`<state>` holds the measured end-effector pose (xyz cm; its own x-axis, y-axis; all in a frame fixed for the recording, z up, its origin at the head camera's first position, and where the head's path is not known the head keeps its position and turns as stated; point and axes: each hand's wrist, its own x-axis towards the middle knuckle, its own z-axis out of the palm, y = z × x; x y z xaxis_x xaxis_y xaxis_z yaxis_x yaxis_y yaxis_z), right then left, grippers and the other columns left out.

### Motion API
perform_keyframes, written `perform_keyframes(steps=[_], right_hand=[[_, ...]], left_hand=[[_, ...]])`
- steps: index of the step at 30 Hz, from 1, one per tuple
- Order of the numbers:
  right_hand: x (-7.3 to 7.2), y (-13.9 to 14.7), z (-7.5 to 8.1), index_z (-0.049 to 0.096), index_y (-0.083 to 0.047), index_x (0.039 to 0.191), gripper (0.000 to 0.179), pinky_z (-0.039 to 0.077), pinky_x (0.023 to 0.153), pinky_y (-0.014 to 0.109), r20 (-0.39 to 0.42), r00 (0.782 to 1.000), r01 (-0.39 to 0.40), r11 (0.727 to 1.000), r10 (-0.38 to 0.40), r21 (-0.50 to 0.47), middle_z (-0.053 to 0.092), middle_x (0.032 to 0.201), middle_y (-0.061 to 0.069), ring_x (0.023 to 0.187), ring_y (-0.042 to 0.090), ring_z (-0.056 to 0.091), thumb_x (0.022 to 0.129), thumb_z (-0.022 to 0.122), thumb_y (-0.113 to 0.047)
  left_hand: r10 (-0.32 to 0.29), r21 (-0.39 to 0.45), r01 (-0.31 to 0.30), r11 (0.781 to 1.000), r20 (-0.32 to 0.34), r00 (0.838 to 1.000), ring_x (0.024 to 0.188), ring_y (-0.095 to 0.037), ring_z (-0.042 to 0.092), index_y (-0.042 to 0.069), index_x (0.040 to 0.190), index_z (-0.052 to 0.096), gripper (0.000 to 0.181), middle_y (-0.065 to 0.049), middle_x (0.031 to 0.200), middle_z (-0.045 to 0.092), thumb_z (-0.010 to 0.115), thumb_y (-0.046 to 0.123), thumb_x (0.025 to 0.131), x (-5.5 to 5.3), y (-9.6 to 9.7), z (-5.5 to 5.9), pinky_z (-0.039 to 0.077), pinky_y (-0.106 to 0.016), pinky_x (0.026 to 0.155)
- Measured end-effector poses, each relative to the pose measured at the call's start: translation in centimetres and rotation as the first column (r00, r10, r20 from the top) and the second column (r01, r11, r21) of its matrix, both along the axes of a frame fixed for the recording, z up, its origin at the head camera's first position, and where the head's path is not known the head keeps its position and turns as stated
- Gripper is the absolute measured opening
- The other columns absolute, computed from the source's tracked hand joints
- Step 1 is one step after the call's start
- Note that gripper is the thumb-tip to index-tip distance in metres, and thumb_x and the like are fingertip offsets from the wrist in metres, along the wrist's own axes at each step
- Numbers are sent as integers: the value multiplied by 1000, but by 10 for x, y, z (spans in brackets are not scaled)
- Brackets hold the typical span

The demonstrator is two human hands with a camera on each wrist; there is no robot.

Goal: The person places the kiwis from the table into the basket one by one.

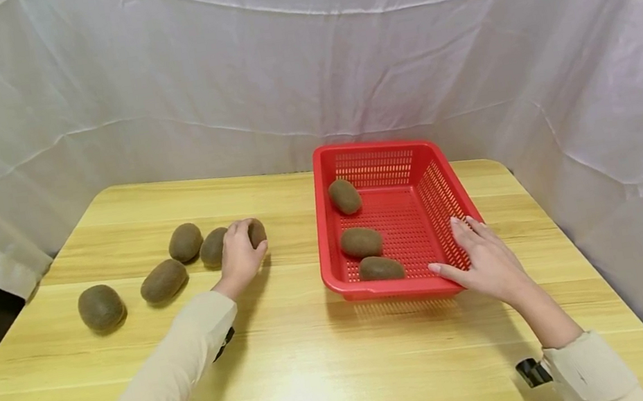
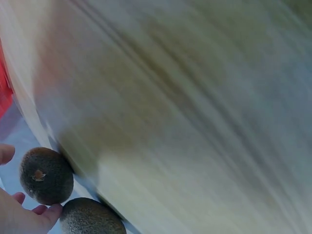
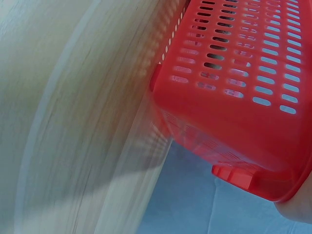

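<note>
My left hand (image 1: 241,254) reaches over a brown kiwi (image 1: 257,232), its thumb and fingers spread to either side. In the left wrist view this kiwi (image 2: 46,176) shows a gap to the thumb, while the fingertips lie beside it, against a neighbouring kiwi (image 2: 92,217). From the head, that neighbour (image 1: 214,247) sits just left of the hand and is partly covered. My right hand (image 1: 491,263) holds the near right corner of a red plastic basket (image 1: 395,289), fingers over the side rim and thumb over the front one. Three kiwis (image 1: 361,242) lie inside along its left side.
Further left on the wooden table (image 1: 294,345) lie three more kiwis: an upper one (image 1: 186,242), a middle one (image 1: 164,281) and a far-left one (image 1: 101,308). A pale cloth curtain (image 1: 249,64) hangs behind the table and at its sides.
</note>
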<state>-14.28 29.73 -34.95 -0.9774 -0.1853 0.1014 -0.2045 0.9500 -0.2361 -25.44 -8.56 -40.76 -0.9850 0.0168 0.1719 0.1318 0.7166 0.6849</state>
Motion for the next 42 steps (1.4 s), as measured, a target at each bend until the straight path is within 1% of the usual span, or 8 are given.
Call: perform_keyframes(steps=[5,13,16,21,24,30,36,42], right_hand=[[0,0,0,25,10,141,93,17,112,57,0,1000,-2,1000,2,-1,26,148,27,138,44,17,83,57,-56],[0,1,-1,24,9,142,94,16,112,56,2,1000,0,1000,0,2,26,148,27,138,44,17,83,56,-57],[0,2,-1,24,9,142,94,16,112,56,2,1000,1,1000,-1,1,26,148,27,138,44,17,83,56,-57],[-1,2,-2,25,9,142,94,17,112,57,1,1000,2,1000,-2,2,27,148,27,138,44,17,83,56,-57],[-1,2,-2,25,9,142,94,17,112,57,2,1000,1,1000,-1,1,26,148,27,138,44,17,83,56,-57],[-2,2,-2,24,9,142,94,17,112,57,4,1000,-2,1000,2,-2,26,148,27,138,44,17,83,56,-57],[-2,2,0,23,9,142,94,16,112,57,7,1000,-4,1000,4,-1,25,148,27,138,44,16,83,55,-57],[-3,1,0,23,8,143,94,15,112,56,15,1000,-1,1000,1,-2,25,149,26,138,44,16,83,55,-58]], left_hand=[[3,-5,-3,1000,16,1000,129,-41,35,-2,133,43,50,-26,139,38,61,9,88,-1,1,-1,39,-49,104],[-10,-24,10,1000,23,1000,129,-40,36,-2,134,43,47,-26,137,39,58,6,89,-3,1,-1,38,-49,105],[-34,-16,34,999,33,999,128,-39,38,-2,134,43,48,-25,138,40,58,6,89,-4,2,-1,39,-48,104],[-97,-8,97,995,46,994,126,-40,41,-2,135,41,50,-25,137,39,59,6,89,-5,5,-2,40,-49,103],[-110,-8,111,994,50,993,125,-40,42,-2,136,39,53,-25,137,40,60,9,88,-5,5,-3,41,-49,102],[-64,18,63,998,73,995,125,-41,42,-5,139,33,64,-27,138,38,64,16,87,-6,5,-3,41,-49,101],[-36,4,36,999,130,991,123,-42,43,-9,138,32,70,-29,135,41,67,21,85,-7,6,-4,43,-49,99],[-5,-12,7,1000,162,987,124,-42,41,-11,138,30,75,-30,134,42,68,24,84,-7,7,-4,41,-49,101]])
